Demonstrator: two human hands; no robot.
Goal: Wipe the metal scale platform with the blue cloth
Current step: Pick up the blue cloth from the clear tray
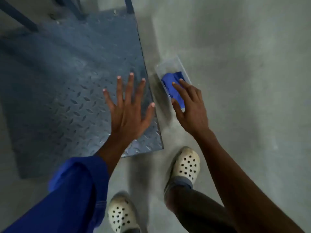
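Concrete floor (244, 47), left hand (127, 113) splayed over metal scale platform (67, 73), right hand (191, 106) loosely open touching blue cloth (170, 83)

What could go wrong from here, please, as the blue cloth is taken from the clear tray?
The right hand only rests its fingers on the blue cloth; a loose pinch might drag the clear tray along or tip it. The left hand is spread by the edge of the metal platform, which could scrape it. One white shoe stands close to that platform's corner, a possible trip.
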